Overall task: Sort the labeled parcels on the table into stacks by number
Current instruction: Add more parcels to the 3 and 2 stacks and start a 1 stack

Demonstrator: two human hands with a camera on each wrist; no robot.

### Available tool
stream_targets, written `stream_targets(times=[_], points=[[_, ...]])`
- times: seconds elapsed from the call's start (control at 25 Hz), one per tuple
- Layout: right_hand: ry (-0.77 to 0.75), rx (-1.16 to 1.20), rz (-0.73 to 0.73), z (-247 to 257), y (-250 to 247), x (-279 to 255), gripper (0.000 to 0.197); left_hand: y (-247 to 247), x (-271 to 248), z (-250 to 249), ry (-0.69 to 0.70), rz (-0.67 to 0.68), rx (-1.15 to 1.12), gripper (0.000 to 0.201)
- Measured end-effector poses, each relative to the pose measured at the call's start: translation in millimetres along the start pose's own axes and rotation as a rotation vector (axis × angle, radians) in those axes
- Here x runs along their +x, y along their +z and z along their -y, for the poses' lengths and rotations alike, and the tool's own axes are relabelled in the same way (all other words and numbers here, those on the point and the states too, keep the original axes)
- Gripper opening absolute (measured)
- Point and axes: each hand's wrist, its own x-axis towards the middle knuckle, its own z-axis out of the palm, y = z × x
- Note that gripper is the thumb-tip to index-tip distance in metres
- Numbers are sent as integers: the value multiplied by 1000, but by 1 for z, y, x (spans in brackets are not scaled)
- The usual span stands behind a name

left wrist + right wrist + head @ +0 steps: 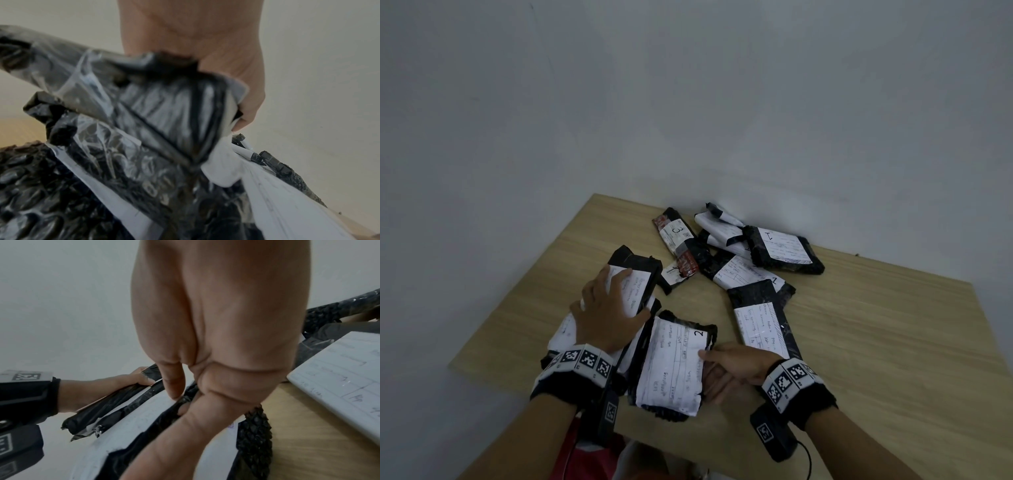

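A: From the head camera, what's on the table?

B: Black-wrapped parcels with white labels. Toward the far edge lies a loose heap: a parcel marked 3, a parcel marked 1, and others whose numbers I cannot read. Near the front edge the left hand lies with spread fingers on a parcel topping a small pile; its thumb side curls round the edge. The right hand pinches the right edge of the parcel marked 2, thumb on the label, fingers beneath.

A: And the left wrist camera?

B: Blurred, close. The left hand's fingers curl over the far end of a black plastic parcel, with bubble wrap and white paper below it. So it grips rather than merely rests.

A: The right wrist view?

B: The right hand's thumb presses on the white label, and the fingers fold under the black wrap. Another labelled parcel lies on the wood just beside. The left hand is seen across, holding its parcel.

A: How far along?

B: Early, I judge. One pile near the front-left corner is begun; most parcels in the far heap remain unsorted, and the 2 is in hand, not yet placed.
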Motion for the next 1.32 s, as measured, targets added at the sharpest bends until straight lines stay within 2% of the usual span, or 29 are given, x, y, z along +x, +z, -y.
stream_targets(times=[0.12, 0.2, 0.28, 0.36, 0.44, 0.52, 0.76, 1.04, 1.12, 1.2, 1.32], points=[[17, -81, 10, 3, 3, 0, 57, 5, -6, 6, -13, 2, 1, 84], [-82, -172, -108, 5, 4, 0, 62, 6, -8, 7, -14, -5, 7, 84], [-164, -145, -243, 5, 7, 0, 76, 8, -14, 6, -17, -5, 24, 85], [-175, -147, -219, 1, 12, 4, 88, 10, -20, 8, -29, 1, 33, 86], [-126, -169, -113, 4, 19, 4, 80, 7, -26, 12, -50, 1, 36, 86], [-111, -156, -91, 9, 21, -1, 71, 1, -28, 17, -56, -16, 39, 85], [-186, -54, -290, 7, 12, -23, 65, -12, -22, -1, 33, -36, 26, 85], [-194, -126, -466, -14, -5, -70, 61, -14, -24, -59, 231, 20, 29, 89], [-186, -133, -564, -15, -20, -85, 64, -20, -26, -70, 287, 33, 47, 89], [-193, -106, -682, -16, -34, -99, 57, -28, -33, -78, 360, -38, 54, 85], [-197, -100, -844, -24, -51, -114, 32, -34, -61, -92, 527, -269, -25, 65]])
